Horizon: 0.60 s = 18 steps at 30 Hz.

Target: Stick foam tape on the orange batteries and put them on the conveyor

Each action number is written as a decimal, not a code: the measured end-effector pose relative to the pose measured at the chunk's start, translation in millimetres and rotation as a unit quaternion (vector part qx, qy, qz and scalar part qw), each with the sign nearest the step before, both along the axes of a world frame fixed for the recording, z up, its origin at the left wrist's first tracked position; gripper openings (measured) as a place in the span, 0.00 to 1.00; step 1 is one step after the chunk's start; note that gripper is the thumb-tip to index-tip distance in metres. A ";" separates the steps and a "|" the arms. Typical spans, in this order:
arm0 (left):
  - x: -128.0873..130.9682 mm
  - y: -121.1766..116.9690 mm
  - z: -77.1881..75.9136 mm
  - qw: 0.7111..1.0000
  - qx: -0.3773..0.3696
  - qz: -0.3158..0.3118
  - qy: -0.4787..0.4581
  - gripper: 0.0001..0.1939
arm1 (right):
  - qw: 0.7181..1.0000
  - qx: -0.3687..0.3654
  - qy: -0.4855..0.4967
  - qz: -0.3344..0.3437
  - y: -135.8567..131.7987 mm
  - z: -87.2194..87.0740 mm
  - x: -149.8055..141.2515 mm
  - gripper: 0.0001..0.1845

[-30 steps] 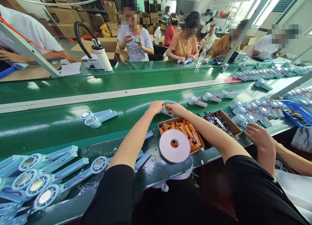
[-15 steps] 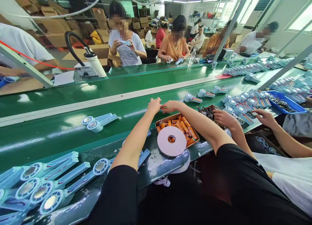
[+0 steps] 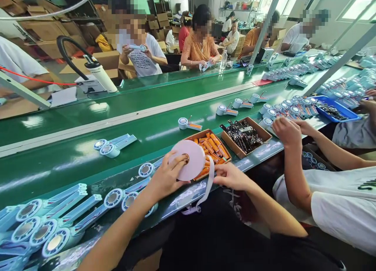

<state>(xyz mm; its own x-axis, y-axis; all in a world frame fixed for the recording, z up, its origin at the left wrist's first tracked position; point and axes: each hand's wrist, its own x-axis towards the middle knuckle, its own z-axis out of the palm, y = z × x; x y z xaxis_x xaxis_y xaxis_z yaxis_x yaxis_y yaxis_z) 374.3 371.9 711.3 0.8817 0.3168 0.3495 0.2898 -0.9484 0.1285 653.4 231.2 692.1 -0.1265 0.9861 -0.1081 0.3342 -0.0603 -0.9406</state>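
White tape, and it's a big roll (image 3: pixel 196 155): the left hand (image 3: pixel 164 177) has it gripped, fingers spread over its face by the dark central hole, thumb low at its edge. The roll sits at two o'clock from that hand's middle and at ten o'clock from the right hand (image 3: pixel 233 177). A loose strip (image 3: pixel 209 183) hangs off the roll's right side, curving down between the hands, and here's the right hand just beside it, fingers partly curled; whether they pinch the strip, I cannot tell. The roll covers part of a carton (image 3: pixel 226 161) of orange cylinders (image 3: pixel 216 145), which reaches out at three o'clock from it. On to one o'clock from the right hand: an open box (image 3: pixel 266 138) heaped with dark metal parts (image 3: pixel 243 134). Straight up at twelve o'clock from the roll, a pale-blue unit (image 3: pixel 183 123) with an orange insert lies on the green belt (image 3: pixel 155 134); at nine o'clock, a pair of blue housings (image 3: pixel 109 149) rests there too. Down at eight o'clock from the left hand, more round-headed housings (image 3: pixel 44 232) crowd the worktop (image 3: pixel 180 198). And at two o'clock from the right hand, a neighbour's raised hand (image 3: pixel 287 132).
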 end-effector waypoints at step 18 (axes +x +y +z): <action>-37.0 -24.8 -25.0 0.963 0.019 0.217 -0.158 0.28 | 0.901 0.191 -0.383 0.067 149.3 9.2 5.4 0.16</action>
